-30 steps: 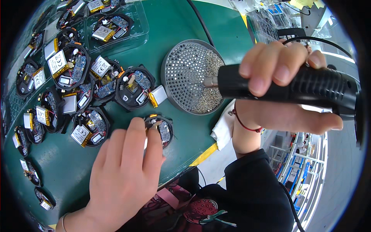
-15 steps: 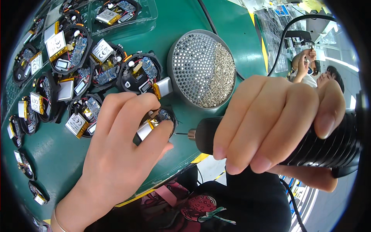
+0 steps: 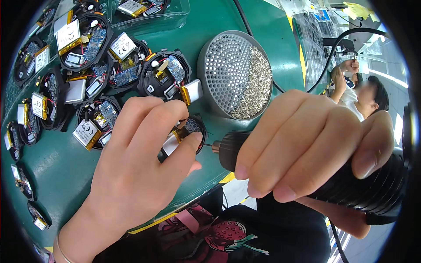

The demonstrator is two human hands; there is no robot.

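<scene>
My left hand (image 3: 136, 162) is closed round the rim of a small round black device housing (image 3: 193, 125), which lies on the green table. A blue circuit board and a silver battery pouch show between my fingers. My right hand (image 3: 302, 144) wraps round a black electric screwdriver (image 3: 232, 147), held nearly level with its thin bit pointing left at the housing's right edge. Whether the bit touches a screw is too small to tell. Just beyond both hands stands a round grey dish (image 3: 204, 83) with a holed plate, small silver screws (image 3: 254, 90) heaped on its right side.
Several more open housings (image 3: 164, 74) with boards and batteries crowd the table's left side. A clear plastic tray (image 3: 175, 17) is at the back. A black cable (image 3: 243, 19) runs behind the dish. Another person (image 3: 366, 96) sits at the far right.
The view has shifted slightly, so the dish and housings sit a little differently in it. The screwdriver's back end has dipped a little. Both hands keep their hold.
</scene>
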